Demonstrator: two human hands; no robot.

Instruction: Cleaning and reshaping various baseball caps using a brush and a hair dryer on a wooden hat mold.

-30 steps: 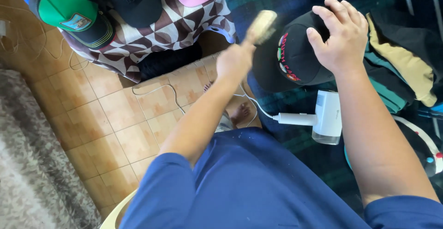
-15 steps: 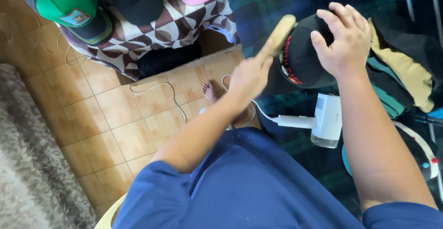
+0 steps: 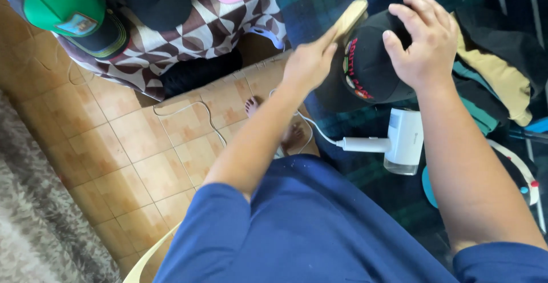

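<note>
While the right hand (image 3: 425, 46) grips the black cap (image 3: 371, 66) (fingers spread), the left hand (image 3: 308, 63) clasps a brush (image 3: 351, 17) against it.

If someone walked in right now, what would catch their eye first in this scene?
Most striking is the black cap at upper centre, steadied by the right hand while the left hand lays a wooden brush against it. Below lies a white handheld steamer; a green cap sits top left.
</note>
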